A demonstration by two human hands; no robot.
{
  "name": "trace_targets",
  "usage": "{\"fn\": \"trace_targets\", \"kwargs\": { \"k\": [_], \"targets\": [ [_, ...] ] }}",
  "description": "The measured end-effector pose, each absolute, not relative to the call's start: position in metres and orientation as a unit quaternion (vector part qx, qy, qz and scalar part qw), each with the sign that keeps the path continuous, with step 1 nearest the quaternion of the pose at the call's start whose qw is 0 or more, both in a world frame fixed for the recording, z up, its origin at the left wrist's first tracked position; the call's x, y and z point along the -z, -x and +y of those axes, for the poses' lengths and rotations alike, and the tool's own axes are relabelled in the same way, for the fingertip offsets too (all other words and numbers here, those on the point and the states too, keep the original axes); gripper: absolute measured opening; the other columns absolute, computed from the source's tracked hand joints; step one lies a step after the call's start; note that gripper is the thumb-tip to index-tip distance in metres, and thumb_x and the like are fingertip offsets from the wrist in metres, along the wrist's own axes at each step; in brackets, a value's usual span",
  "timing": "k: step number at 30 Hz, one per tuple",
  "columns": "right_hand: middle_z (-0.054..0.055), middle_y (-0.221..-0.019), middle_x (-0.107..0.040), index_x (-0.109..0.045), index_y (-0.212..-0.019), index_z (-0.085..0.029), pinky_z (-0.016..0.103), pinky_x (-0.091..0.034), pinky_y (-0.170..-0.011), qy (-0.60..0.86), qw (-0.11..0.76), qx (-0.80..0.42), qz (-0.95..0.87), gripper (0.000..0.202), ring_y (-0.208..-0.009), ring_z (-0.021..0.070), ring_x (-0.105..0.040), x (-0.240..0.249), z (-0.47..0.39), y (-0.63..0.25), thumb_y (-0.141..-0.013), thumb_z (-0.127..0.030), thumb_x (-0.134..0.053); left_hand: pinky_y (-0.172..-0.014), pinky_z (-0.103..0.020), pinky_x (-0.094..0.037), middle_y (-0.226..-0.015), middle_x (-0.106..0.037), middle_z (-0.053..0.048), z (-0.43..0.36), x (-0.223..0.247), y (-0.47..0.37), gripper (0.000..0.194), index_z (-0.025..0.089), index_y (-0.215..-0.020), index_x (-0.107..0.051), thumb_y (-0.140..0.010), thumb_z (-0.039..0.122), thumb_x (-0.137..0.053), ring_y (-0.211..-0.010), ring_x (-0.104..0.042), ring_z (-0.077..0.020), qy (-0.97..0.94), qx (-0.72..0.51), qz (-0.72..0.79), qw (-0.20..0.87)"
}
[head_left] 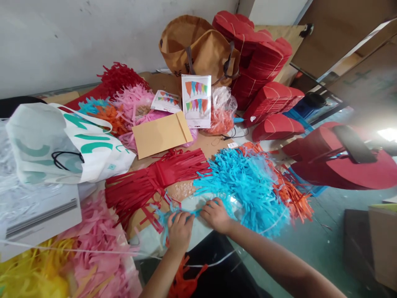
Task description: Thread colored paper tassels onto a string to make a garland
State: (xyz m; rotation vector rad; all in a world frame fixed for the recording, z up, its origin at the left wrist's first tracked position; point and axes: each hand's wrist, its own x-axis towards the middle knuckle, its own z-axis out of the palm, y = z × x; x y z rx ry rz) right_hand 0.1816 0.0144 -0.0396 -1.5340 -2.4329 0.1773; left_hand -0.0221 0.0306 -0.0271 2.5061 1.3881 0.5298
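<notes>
A strip of blue tissue-paper fringe stretches between my two hands at the front of the table. My left hand has its fingers closed on the left part of it, where loose blue ends hang past the fingers. At the other end my right hand pinches the same fringe. Behind the hands lies a bundle of red paper fringe, with small clear bits scattered beside it. A large pile of blue fringe sits just right of my right hand.
Pink fringe and yellow fringe lie at the left. A white bag, a tan envelope and a printed card stand farther back. Red stacks and a brown bag fill the rear. A white cord crosses the front.
</notes>
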Motion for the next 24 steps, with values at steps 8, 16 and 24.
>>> {"fn": "trace_targets", "kwargs": {
  "k": [8, 16, 24],
  "targets": [
    [0.004, -0.091, -0.068, -0.07, -0.088, -0.023, 0.039, -0.027, -0.088, 0.559, 0.125, -0.156, -0.804, 0.018, -0.093, 0.0204, -0.053, 0.033, 0.031, -0.203, -0.094, -0.036, -0.059, -0.099, -0.044, -0.03, -0.087, -0.076, 0.001, 0.03, 0.018, 0.043, 0.017, 0.031, -0.087, -0.073, -0.09, 0.025, -0.057, -0.091, -0.064, -0.0206, -0.829, -0.185, 0.509, 0.142],
    [0.002, -0.089, -0.066, -0.069, -0.082, -0.023, 0.039, -0.026, -0.082, 0.595, 0.098, -0.226, -0.765, 0.011, -0.092, 0.0215, -0.051, 0.021, 0.045, -0.198, -0.084, -0.034, -0.069, -0.09, -0.043, -0.033, -0.083, -0.075, -0.001, 0.034, 0.018, 0.03, 0.02, 0.026, -0.08, -0.071, -0.091, 0.029, -0.055, -0.089, -0.063, -0.0229, -0.802, -0.165, 0.56, 0.128],
    [0.004, -0.087, -0.067, -0.067, -0.083, -0.021, 0.039, -0.028, -0.081, 0.609, 0.062, -0.208, -0.763, 0.013, -0.091, 0.0226, -0.052, 0.017, 0.05, -0.192, -0.083, -0.033, -0.069, -0.084, -0.042, -0.033, -0.078, -0.071, -0.001, 0.043, 0.014, 0.028, 0.018, 0.025, -0.073, -0.067, -0.088, 0.028, -0.059, -0.084, -0.06, -0.0229, -0.808, -0.139, 0.561, 0.113]
  ]
}}
